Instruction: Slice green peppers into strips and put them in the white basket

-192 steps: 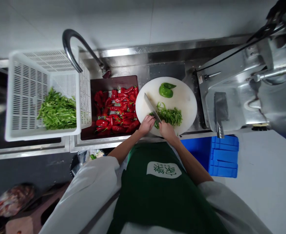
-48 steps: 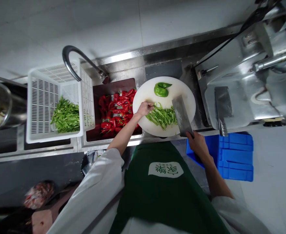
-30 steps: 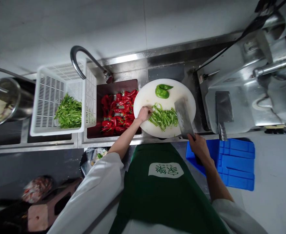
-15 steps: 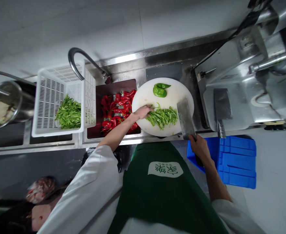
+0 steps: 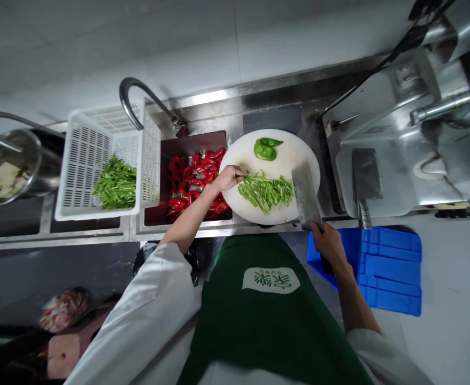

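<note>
With right hand (image 5: 328, 244) and left hand (image 5: 229, 178) apart in head view, gripped cleaver (image 5: 306, 192) by its handle in the right. Found green slices (image 5: 267, 193) between, heaped on white board (image 5: 240, 152), long axis left to right, nearer left hand. Bunched left fingers at near end; could not tell whether pinching any.

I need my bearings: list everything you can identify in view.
board: one, white, centre
basin: one, maroon, left of board
basket: one, white, left
whole pepper: one, green, on board
slices: two piles, green, board and basket
cleavers: two, grey, over board, at right
red peppers: many, red, basin
faucets: two, grey, left
pot: one, silver, far left
crate: one, blue, lower right
apron: one, green, bottom centre
sleeves: two, white, bottom
left grip: one, beside slices
right grip: one, on cleaver
</note>
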`<state>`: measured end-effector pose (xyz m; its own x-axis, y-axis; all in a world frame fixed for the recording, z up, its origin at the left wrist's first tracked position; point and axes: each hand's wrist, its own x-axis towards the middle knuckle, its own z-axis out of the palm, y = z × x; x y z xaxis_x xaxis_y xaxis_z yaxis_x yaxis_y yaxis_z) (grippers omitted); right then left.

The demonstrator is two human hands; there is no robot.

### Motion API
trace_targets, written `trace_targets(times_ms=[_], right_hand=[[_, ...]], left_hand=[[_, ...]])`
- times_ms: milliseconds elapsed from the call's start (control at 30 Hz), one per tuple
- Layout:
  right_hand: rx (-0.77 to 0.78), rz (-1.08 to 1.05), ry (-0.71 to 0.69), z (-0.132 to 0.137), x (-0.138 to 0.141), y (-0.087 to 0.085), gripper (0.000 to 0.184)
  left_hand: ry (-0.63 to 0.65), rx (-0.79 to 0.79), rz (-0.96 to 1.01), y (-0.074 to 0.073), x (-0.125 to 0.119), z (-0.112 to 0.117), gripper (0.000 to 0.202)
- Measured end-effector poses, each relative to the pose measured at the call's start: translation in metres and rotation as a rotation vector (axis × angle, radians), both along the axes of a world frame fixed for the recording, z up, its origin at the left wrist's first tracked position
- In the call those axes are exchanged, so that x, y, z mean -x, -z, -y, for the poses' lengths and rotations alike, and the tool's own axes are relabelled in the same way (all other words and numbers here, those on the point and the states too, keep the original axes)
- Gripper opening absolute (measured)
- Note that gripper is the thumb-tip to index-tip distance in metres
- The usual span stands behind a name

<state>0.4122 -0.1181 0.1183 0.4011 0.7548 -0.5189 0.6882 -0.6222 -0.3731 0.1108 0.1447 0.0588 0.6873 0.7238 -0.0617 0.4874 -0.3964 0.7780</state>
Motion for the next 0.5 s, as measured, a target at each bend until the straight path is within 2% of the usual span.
trace_targets(times_ms=[133, 233, 367, 500], right_hand=[[-0.015, 0.014, -0.033, 0.0, -0.005, 0.002, 0.041], [-0.007, 0.109, -0.082, -0.006, -0.011, 0.006, 0.041], [-0.02, 0.296, -0.159, -0.02, -0.02, 0.012, 0.039], [0.03, 0.374, -0.24, -0.034, -0.026, 0.012, 0.039]], left_hand=[[-0.244, 0.122, 0.19, -0.013, 0.025, 0.014, 0.022], [-0.503, 0.208, 0.338, -0.011, 0.053, 0.038, 0.035], [-0.888, 0.341, 0.551, 0.001, 0.101, 0.084, 0.044], [-1.194, 0.434, 0.765, 0.008, 0.16, 0.149, 0.048]])
